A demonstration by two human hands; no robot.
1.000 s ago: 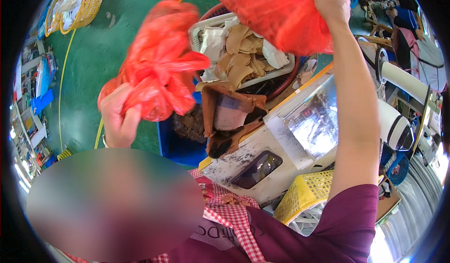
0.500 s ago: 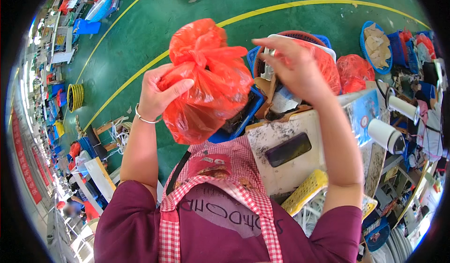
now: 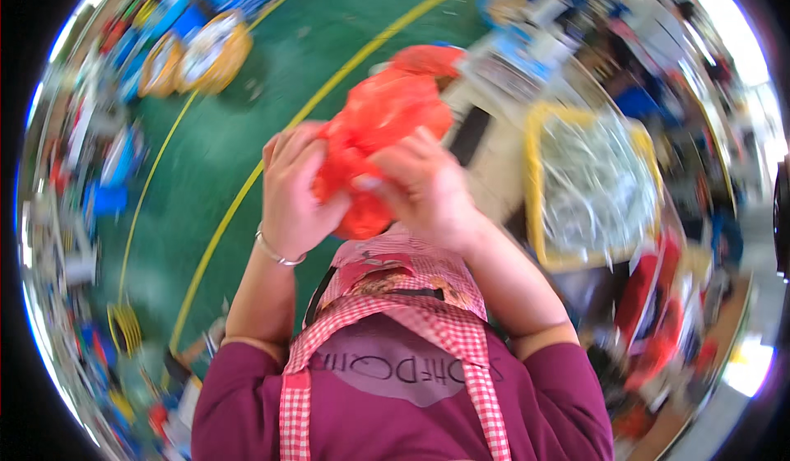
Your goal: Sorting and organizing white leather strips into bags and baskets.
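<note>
A red plastic bag point(image 3: 391, 103), bunched up and smeared by motion, hangs in front of my chest. My left hand point(image 3: 295, 189) grips its left side, with the fingers curled into the plastic. On the near right side, my right hand point(image 3: 429, 185) has its fingers bent and pressed onto the same bag. What the bag holds does not show. Just right of the bag lies a dark phone point(image 3: 470, 136) on a pale work surface point(image 3: 492, 177).
A yellow basket point(image 3: 535, 189) full of pale clear strips stands at my right. Beyond the phone is a blue and white box point(image 3: 522, 50). Yellow baskets point(image 3: 216, 54) stand far left on the green floor point(image 3: 206, 144), which has yellow lines.
My right hand has come from beside the bag onto it, and the bag has turned over in my hands. The view has swung to the right.
</note>
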